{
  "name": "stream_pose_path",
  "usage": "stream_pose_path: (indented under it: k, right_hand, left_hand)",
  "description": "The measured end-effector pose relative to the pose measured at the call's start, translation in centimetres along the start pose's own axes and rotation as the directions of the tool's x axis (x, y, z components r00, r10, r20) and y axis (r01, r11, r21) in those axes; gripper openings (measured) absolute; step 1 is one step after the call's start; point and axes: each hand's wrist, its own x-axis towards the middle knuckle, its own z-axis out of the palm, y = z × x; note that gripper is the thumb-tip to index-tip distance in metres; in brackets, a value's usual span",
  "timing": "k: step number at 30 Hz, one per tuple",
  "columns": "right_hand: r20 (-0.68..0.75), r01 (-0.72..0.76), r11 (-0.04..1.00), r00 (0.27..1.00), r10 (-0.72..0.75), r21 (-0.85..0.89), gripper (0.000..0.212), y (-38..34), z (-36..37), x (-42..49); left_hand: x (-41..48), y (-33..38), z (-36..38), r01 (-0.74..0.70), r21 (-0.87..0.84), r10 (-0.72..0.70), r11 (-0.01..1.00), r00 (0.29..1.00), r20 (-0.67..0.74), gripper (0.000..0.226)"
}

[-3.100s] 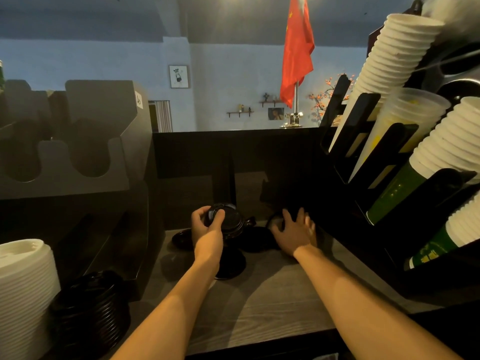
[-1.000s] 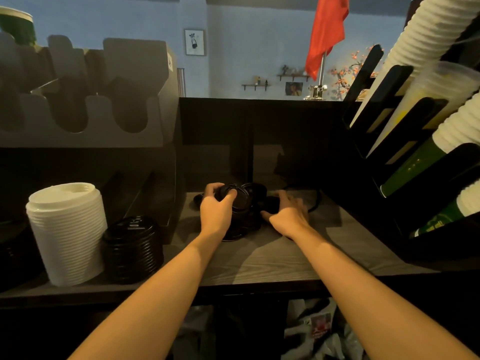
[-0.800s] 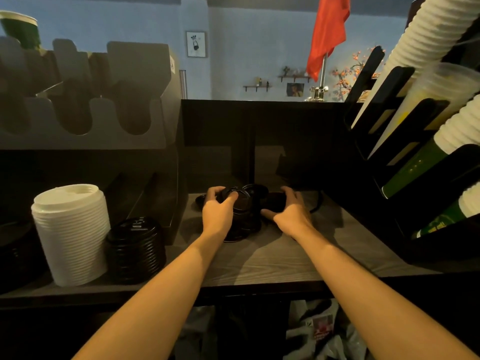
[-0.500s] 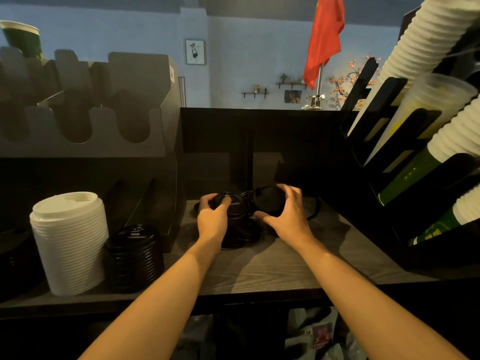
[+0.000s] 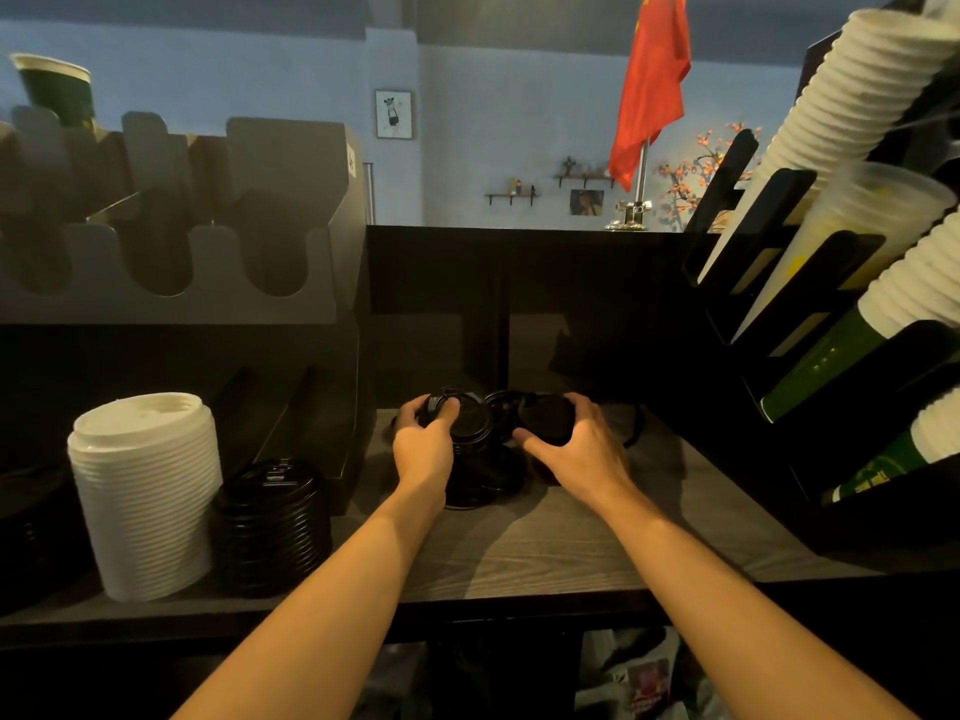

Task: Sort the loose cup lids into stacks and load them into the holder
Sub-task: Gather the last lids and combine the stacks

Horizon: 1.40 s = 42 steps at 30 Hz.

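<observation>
The left hand [image 5: 423,449] curls over a short pile [image 5: 475,454] of black lids on the counter [image 5: 545,548], thumb on the near side and fingers over the top rim. Just beside it, the right hand [image 5: 582,454] pinches a single black lid [image 5: 548,418] between thumb and spread fingers. Whether this lid touches the pile is lost in the dark. More loose black lids [image 5: 501,402] lie behind and between the hands. Well to the left stand a tall white stack [image 5: 145,491] and a shorter black stack [image 5: 272,522], touching. Above them is the grey holder [image 5: 208,267] with its U-shaped slots. A cup rack [image 5: 810,314] fills the right side.
</observation>
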Motion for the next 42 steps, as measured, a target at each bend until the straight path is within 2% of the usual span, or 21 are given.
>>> stream_pose_path:
  k: [4,8,10,12,15,18,21,25,30,35,37,42]
  right_hand:
    - [0.020,-0.029,0.999,0.999,0.029,-0.042,0.096,0.1,0.1,0.0]
    - [0.087,-0.018,0.970,0.995,0.040,-0.241,0.094,-0.1,-0.1,-0.2]
    - [0.135,0.004,0.962,0.990,0.034,-0.273,0.098,-0.3,-0.1,-0.5]
    - [0.093,0.058,0.975,0.995,-0.038,-0.214,0.089,-0.7,-0.1,-0.6]
    - [-0.031,0.187,0.982,0.982,-0.187,-0.005,0.060,-2.0,-0.3,-0.9]
    - [0.004,0.257,0.957,0.966,-0.260,0.135,0.050,-4.1,0.2,-1.9]
    - [0.080,0.222,0.937,0.965,-0.252,0.270,0.049,-5.6,1.3,-3.1]
    - [0.112,0.113,0.842,0.973,-0.200,0.527,0.030,-7.4,0.7,-4.1]
    - [0.141,0.042,0.760,0.975,-0.173,0.648,0.028,-10.4,0.0,-5.2]
    - [0.203,-0.129,0.596,0.977,-0.059,0.792,0.025,-13.3,0.3,-7.0]
    - [0.233,-0.170,0.548,0.971,-0.047,0.819,0.024,-14.2,0.6,-7.7]
    - [0.278,-0.154,0.640,0.955,-0.098,0.753,0.018,-16.6,1.7,-8.6]
  left_hand:
    - [-0.1,0.2,0.0,0.005,-0.014,-0.005,1.000,1.000,0.019,0.041]
    - [-0.6,0.5,0.0,-0.029,-0.026,0.030,0.999,0.999,0.041,0.038]
    - [-0.8,0.7,-0.1,-0.070,-0.014,0.070,0.997,0.996,0.049,0.037]
    - [-1.1,0.9,-0.2,-0.116,0.003,0.116,0.993,0.992,0.051,0.036]
    - [-1.5,1.2,-0.4,-0.186,0.013,0.185,0.982,0.981,0.056,0.037]
    - [-2.5,1.9,-0.6,-0.227,-0.025,0.228,0.974,0.971,0.069,0.039]
    - [-3.7,2.6,-0.9,-0.216,-0.048,0.219,0.975,0.973,0.075,0.039]
    - [-4.9,3.6,-2.0,-0.192,-0.081,0.198,0.978,0.978,0.069,0.035]
    - [-6.4,5.6,-3.8,-0.248,-0.018,0.249,0.969,0.967,0.060,0.029]
    - [-7.8,7.2,-6.7,-0.372,0.098,0.357,0.923,0.924,0.140,0.042]
    - [-8.0,7.7,-8.2,-0.410,0.139,0.390,0.901,0.908,0.151,0.040]
    - [-7.7,9.2,-12.2,-0.400,0.167,0.387,0.901,0.916,0.105,0.037]
